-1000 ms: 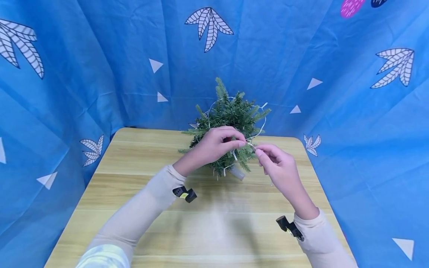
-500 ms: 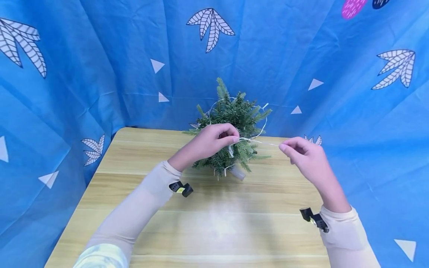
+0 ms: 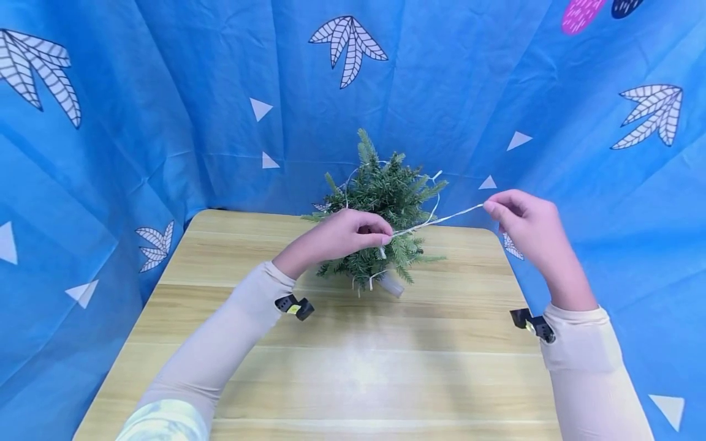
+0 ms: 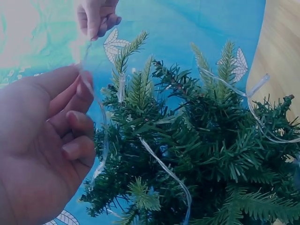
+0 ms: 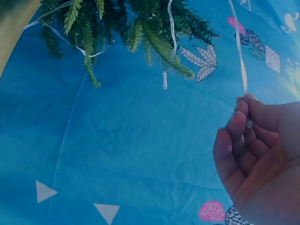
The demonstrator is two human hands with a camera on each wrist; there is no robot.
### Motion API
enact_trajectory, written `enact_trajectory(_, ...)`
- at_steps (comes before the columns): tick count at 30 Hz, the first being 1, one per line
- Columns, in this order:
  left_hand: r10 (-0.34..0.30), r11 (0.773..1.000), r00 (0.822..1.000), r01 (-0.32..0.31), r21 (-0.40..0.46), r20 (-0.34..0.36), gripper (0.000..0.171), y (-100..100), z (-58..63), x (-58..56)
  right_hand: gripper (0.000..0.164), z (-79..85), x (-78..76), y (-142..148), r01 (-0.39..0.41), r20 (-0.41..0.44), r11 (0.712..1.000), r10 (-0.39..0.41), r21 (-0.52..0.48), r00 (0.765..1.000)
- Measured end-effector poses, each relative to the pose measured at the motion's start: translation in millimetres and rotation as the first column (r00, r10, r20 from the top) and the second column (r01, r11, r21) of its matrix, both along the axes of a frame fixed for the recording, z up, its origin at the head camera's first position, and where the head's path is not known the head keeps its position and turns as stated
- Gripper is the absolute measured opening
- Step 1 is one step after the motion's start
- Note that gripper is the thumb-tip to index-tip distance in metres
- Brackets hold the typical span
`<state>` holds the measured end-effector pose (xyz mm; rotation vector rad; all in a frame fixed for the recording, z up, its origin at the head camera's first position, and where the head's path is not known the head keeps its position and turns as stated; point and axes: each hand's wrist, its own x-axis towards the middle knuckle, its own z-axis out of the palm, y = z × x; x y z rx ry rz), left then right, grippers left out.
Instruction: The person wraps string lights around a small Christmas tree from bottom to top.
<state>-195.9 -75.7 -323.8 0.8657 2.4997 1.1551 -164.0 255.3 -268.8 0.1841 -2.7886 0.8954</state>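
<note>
A small artificial Christmas tree (image 3: 386, 190) stands at the back of the table, with a clear-wired string light (image 3: 449, 217) looped around its branches. My left hand (image 3: 347, 236) is in front of the tree and pinches the wire between thumb and forefinger. Out to the right, my right hand (image 3: 526, 223) pinches the same string, which runs straight and slanting upward between both hands. In the right wrist view a small bulb tip (image 5: 249, 124) shows among the right fingers. Another stretch of wire (image 4: 166, 168) lies over the branches in the left wrist view.
The wooden table (image 3: 353, 367) spreads out before the tree. Blue patterned cloth (image 3: 220, 92) hangs behind it and at both sides. A pale tree base (image 3: 393, 285) shows below the branches.
My right hand has moved right and upward, away from the tree, drawing the string light straight. My left hand has shifted slightly left and keeps its pinch on the wire.
</note>
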Motion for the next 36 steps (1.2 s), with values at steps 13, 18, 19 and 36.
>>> enact_trajectory(13,0.075,0.997,0.994,-0.074,0.015,-0.083,0.018,-9.0,-3.8,-3.3,0.039,14.9,-26.5,-4.9,0.069,-0.098,0.980,-0.088,-0.186,0.991)
enact_trajectory(18,0.140,0.986,0.988,-0.132,0.104,-0.067,0.019,-10.9,-6.5,-7.9,0.039,15.9,-33.1,-2.1,0.091,-0.081,0.966,-0.113,-0.241,0.990)
enact_trajectory(19,0.159,0.981,0.986,-0.151,0.123,-0.053,0.019,-10.4,-7.1,-8.5,0.038,15.2,-35.0,-2.2,0.091,-0.081,0.963,-0.115,-0.252,0.990)
enact_trajectory(36,0.332,0.939,0.917,-0.343,-0.013,-0.220,0.014,18.8,-12.1,-8.8,0.042,14.9,-78.1,-25.9,0.099,-0.011,0.954,-0.106,-0.284,0.994)
